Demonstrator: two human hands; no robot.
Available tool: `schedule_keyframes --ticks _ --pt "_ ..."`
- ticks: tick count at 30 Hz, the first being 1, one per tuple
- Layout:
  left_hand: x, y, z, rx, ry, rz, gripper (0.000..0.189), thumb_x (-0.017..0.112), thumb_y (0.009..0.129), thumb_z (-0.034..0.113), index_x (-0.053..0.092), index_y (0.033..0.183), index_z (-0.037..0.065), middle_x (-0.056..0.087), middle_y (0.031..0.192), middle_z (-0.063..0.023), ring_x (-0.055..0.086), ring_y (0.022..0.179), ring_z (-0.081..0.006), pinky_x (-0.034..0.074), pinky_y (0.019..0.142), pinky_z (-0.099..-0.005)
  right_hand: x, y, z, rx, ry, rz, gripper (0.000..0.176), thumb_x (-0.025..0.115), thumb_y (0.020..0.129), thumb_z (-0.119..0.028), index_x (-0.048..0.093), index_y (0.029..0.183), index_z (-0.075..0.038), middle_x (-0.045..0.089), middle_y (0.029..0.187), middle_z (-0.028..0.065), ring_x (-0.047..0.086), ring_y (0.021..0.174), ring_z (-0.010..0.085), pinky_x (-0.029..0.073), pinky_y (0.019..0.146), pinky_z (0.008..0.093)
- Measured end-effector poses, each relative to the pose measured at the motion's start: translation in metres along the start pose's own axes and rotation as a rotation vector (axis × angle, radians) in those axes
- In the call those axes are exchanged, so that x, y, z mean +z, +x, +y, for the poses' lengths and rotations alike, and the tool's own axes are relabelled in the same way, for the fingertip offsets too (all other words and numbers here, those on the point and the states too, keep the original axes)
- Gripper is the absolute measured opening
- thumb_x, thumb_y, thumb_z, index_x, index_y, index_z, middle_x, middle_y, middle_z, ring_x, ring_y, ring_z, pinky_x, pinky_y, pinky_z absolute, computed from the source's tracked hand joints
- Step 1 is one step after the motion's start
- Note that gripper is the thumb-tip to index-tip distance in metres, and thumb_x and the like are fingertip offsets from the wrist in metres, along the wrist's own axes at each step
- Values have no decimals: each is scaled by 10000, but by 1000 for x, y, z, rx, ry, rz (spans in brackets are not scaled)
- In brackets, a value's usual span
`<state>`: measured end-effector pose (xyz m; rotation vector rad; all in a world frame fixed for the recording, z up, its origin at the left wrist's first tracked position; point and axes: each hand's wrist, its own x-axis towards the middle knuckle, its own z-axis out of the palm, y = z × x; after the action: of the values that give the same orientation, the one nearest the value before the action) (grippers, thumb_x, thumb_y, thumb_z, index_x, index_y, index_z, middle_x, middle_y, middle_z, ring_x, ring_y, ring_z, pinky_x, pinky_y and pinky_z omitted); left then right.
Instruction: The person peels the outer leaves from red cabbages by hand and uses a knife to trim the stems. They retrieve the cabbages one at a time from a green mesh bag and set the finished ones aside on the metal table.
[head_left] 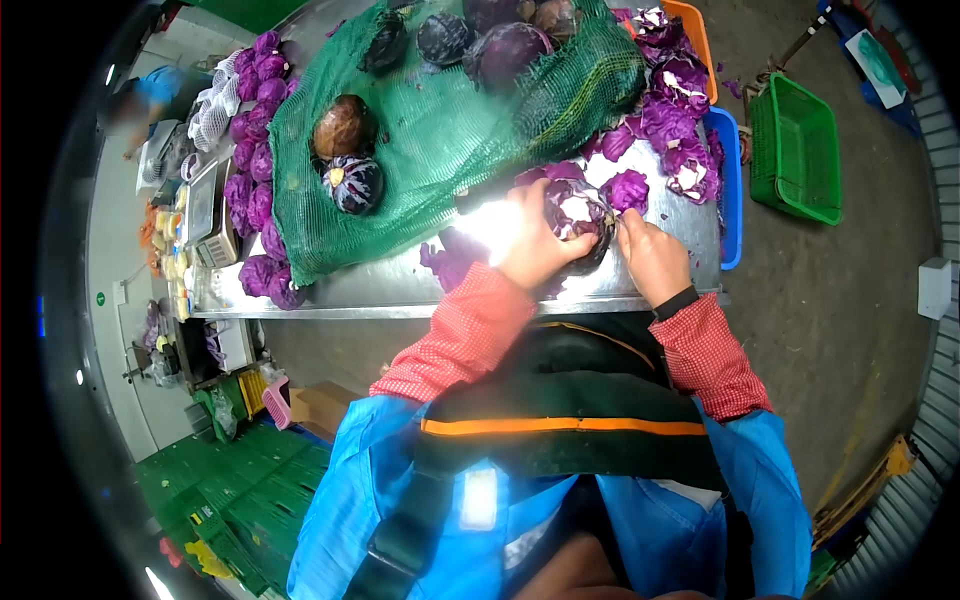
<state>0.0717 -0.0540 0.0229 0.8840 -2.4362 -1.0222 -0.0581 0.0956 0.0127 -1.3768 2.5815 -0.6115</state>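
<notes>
A red cabbage (578, 207) with its pale cut stem end facing up is held over the metal table's near edge. My left hand (540, 240) grips it from the left, thumb across its near side. My right hand (655, 262) is closed at the cabbage's right edge, fingertips by a dark, ragged leaf edge; what they pinch is too small to make out. Loose purple leaves (627, 190) lie just beyond my right hand. Glare covers the table beside my left hand.
A green mesh sack (430, 130) with several untrimmed cabbages spreads over the table (370, 285). Trimmed cabbages (262, 165) line the left, by a scale (212, 215). Blue (732, 190) and orange (700, 30) crates adjoin the right edge; a green crate (797, 150) stands on the floor.
</notes>
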Motion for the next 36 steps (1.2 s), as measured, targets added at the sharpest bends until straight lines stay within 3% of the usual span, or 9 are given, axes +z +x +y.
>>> schedule_keyframes --ticks 5,15,17,18,19,21,24,27,36 --pt "9 1 -10 -80 37 39 871 849 596 372 486 1308 24 470 1192 -215 474 1141 -391 433 988 -470 -2 18 4 17 -56 -82 227 521 963 -267 556 950 -43 657 713 213 644 656 413 494 585 523" --pt "11 -25 -10 252 -24 147 859 857 570 351 498 1285 39 478 1204 -210 493 1119 -400 426 979 -482 47 32 64 260 331 -39 398 427 997 -337 637 977 0 647 932 290 609 899 473 478 775 513" --pt "9 -32 -16 346 -47 163 854 865 568 342 499 1279 43 475 1222 -210 486 1142 -400 422 989 -480 58 32 86 173 276 -125 314 412 1003 -228 636 979 -9 651 960 258 621 886 427 480 814 481" --pt "13 -30 -28 379 -62 175 853 869 568 338 499 1278 44 474 1233 -209 482 1158 -400 420 995 -479 64 26 78 -199 326 58 285 417 1000 -209 630 1049 -25 639 1066 217 615 986 388 481 882 435" --pt "6 -26 -30 375 -54 115 870 876 566 331 492 1292 44 470 1268 -207 470 1199 -395 421 1005 -477 103 37 80 -146 265 -42 288 448 995 -228 613 1128 -32 615 1146 196 591 1076 377 460 960 409" --pt "11 -19 -42 337 -59 104 874 875 566 309 492 1305 45 465 1318 -211 473 1217 -386 419 1020 -466 78 32 23 192 994 -26 390 621 936 -321 595 1186 -22 615 1165 181 616 1055 309 499 902 378" --pt "-4 -25 -22 401 -87 57 761 846 589 362 552 1231 79 535 1207 -168 475 1147 -370 387 990 -489 -4 12 -20 187 953 17 507 696 853 -427 602 1182 -53 695 960 129 679 869 253 527 797 361" --pt "-3 -25 -28 413 -36 21 809 851 584 319 515 1270 57 500 1223 -178 479 1165 -362 400 1008 -463 4 10 -12 -42 334 154 455 618 861 -453 619 1139 -93 701 854 180 684 813 369 536 750 440" --pt "-8 -27 -24 421 -27 0 842 847 580 306 485 1295 47 483 1233 -181 465 1189 -355 404 1028 -448 -15 -5 -38 -2 223 178 449 587 895 -484 597 1132 -103 695 858 198 676 817 400 538 710 474"
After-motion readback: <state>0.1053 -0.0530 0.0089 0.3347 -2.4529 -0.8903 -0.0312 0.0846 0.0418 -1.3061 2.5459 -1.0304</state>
